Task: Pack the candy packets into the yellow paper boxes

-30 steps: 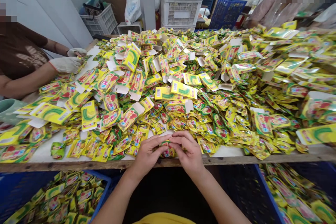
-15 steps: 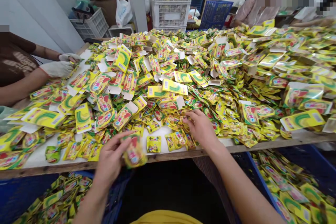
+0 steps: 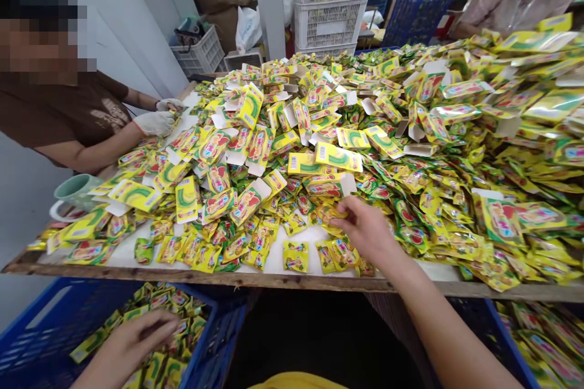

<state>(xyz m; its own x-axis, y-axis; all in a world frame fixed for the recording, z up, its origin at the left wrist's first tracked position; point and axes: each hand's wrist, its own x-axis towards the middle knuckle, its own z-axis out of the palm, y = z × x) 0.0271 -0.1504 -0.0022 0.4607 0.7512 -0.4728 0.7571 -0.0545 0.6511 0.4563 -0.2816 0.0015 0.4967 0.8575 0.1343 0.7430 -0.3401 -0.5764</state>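
My left hand (image 3: 132, 340) is over a blue plastic crate (image 3: 34, 316) at the lower left, its fingers stretched out and nothing in them. Under it lie filled yellow-green boxes (image 3: 157, 368) with a fruit print. On the table, my right hand (image 3: 367, 228) has its fingers bent together around the edge of a small yellow packet (image 3: 326, 214) in the pile. Just in front of that hand, more yellow packets (image 3: 342, 253) lie in a short row. A single packet (image 3: 295, 256) rests flat on the white table surface to their left.
A big heap of open-ended cartons (image 3: 340, 157) and packets covers the table. Its wooden edge (image 3: 292, 281) runs before me. A green mug (image 3: 77, 191) stands at left, beside a gloved co-worker (image 3: 155, 124). Another blue crate (image 3: 511, 340) is lower right; white crates (image 3: 326, 27) are stacked behind.
My left hand has gone down and left from the table edge to the blue crate and let go of the box. My right hand stays at the packets. The view has turned left.
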